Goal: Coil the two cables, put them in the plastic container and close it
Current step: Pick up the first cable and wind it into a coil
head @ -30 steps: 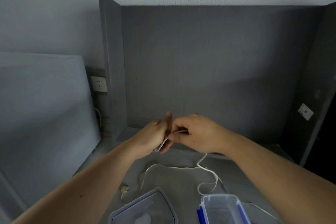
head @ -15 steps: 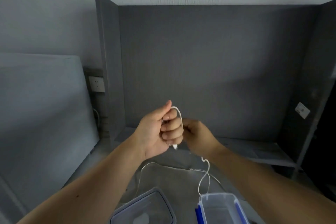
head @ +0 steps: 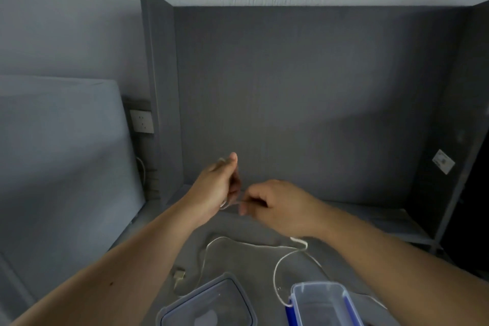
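Note:
My left hand (head: 221, 188) is raised above the desk with a white cable wound around its fingers. My right hand (head: 275, 204) is just to its right, pinching the same cable and pulling a blurred strand across. The rest of the white cable (head: 251, 243) trails loose over the grey desk, looping down toward the clear plastic container (head: 321, 304) with blue clips at the bottom right. A cable plug (head: 179, 274) lies on the desk at the left. The container's lid (head: 209, 304) lies flat to the container's left. I cannot tell the two cables apart.
Grey desk partitions (head: 304, 100) rise behind and on both sides. A wall socket (head: 142, 121) sits at the left beside a pale mattress-like panel (head: 60, 167). A low shelf (head: 383, 219) runs along the back right.
My left hand has tilted and its fingers have loosened from a fist. My right hand has come from behind it to the right and lower, pulling the cable across.

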